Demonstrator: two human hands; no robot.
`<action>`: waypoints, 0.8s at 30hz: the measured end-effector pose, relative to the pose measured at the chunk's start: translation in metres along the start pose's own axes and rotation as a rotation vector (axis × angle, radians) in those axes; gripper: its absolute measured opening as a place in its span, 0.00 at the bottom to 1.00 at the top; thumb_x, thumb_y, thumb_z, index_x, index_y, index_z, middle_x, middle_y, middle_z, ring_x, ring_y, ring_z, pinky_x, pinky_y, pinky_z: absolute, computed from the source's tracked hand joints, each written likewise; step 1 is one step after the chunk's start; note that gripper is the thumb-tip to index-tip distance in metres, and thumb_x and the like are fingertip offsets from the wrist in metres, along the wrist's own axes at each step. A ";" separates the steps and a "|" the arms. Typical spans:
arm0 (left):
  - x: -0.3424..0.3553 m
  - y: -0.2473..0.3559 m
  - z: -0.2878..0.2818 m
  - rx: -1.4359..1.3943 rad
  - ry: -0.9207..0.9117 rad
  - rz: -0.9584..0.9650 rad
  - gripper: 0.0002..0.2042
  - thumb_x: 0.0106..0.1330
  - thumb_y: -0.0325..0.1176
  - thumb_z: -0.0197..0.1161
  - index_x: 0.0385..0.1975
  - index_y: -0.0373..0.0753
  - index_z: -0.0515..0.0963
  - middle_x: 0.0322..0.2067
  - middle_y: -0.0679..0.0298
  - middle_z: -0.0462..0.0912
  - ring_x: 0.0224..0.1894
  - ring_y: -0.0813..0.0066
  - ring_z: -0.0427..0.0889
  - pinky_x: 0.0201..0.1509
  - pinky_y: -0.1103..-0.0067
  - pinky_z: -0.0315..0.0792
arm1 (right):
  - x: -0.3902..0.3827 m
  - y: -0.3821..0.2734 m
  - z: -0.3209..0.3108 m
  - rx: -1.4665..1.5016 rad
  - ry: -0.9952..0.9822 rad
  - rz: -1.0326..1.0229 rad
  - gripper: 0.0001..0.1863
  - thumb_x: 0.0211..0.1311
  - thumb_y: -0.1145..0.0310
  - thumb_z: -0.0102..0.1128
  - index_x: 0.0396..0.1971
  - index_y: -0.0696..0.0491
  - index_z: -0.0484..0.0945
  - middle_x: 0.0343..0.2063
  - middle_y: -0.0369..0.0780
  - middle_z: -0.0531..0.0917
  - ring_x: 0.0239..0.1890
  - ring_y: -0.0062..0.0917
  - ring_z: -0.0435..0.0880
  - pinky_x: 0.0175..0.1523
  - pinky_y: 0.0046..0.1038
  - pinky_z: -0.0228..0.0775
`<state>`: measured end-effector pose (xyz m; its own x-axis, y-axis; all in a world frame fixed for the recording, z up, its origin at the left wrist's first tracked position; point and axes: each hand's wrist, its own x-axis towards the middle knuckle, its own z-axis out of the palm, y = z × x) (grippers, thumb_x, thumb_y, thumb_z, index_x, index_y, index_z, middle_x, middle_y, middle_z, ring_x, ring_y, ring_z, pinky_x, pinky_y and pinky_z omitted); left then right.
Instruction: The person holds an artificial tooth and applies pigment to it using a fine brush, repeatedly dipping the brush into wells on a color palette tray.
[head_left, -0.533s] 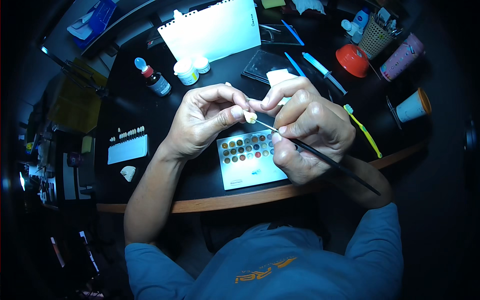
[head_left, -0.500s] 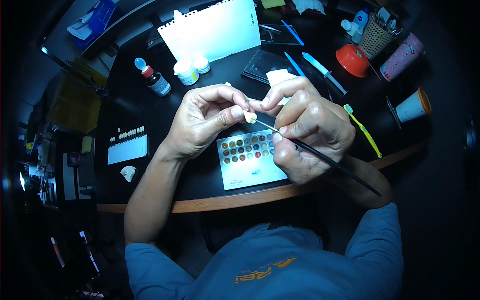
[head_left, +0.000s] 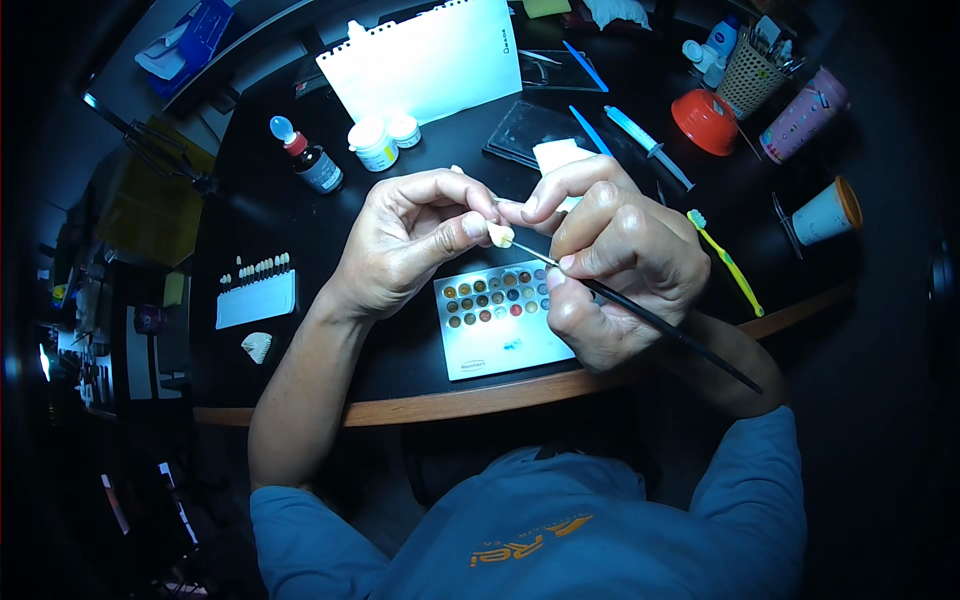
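Between the thumb and fingers of my left hand (head_left: 415,235) is a small cream-coloured dental crown (head_left: 500,234), its yellowish side turned up toward me. My right hand (head_left: 625,260) grips a thin black paintbrush (head_left: 660,322) like a pen. The brush's metal neck points up and left, and its tip meets or nearly meets the crown; actual contact is too small to tell. My two hands come together at the fingertips. Just below them lies a white palette (head_left: 510,350) with rows of round wells in brown, grey, white and red; my right hand covers part of it.
Left on the black desk stand a tooth shade guide (head_left: 256,298), a white tooth-shaped piece (head_left: 256,346), a dropper bottle (head_left: 316,168) and white jars (head_left: 374,145). To the right are a syringe (head_left: 648,145), red bowl (head_left: 704,121), yellow toothbrush (head_left: 730,265) and paper cup (head_left: 826,216).
Almost nothing differs. The crown seems very slightly turned in my left fingers, with the brush tip staying at it.
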<state>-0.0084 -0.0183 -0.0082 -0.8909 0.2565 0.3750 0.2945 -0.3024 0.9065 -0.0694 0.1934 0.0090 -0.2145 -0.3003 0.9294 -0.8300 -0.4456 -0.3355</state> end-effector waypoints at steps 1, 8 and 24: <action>0.000 0.000 0.000 -0.003 -0.002 -0.002 0.06 0.70 0.27 0.66 0.41 0.31 0.82 0.36 0.58 0.86 0.48 0.70 0.86 0.58 0.72 0.79 | -0.001 0.000 0.001 0.009 0.013 0.015 0.08 0.36 0.81 0.60 0.18 0.54 0.72 0.19 0.37 0.77 0.34 0.32 0.85 0.40 0.30 0.79; 0.000 0.000 -0.001 -0.002 -0.005 -0.004 0.07 0.70 0.27 0.66 0.42 0.31 0.82 0.38 0.57 0.86 0.47 0.72 0.86 0.57 0.74 0.79 | 0.000 -0.005 -0.002 0.003 -0.053 0.025 0.07 0.41 0.83 0.57 0.23 0.57 0.72 0.19 0.40 0.75 0.37 0.35 0.81 0.44 0.38 0.81; -0.001 -0.001 -0.001 -0.015 0.015 -0.044 0.09 0.71 0.28 0.66 0.44 0.29 0.82 0.40 0.57 0.86 0.42 0.78 0.84 0.51 0.80 0.79 | 0.001 -0.007 -0.005 0.005 -0.094 0.082 0.06 0.48 0.83 0.57 0.23 0.56 0.71 0.21 0.40 0.75 0.41 0.34 0.81 0.46 0.40 0.86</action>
<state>-0.0078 -0.0193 -0.0100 -0.9080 0.2563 0.3315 0.2494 -0.3052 0.9191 -0.0666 0.2010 0.0127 -0.2319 -0.4132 0.8806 -0.8089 -0.4210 -0.4105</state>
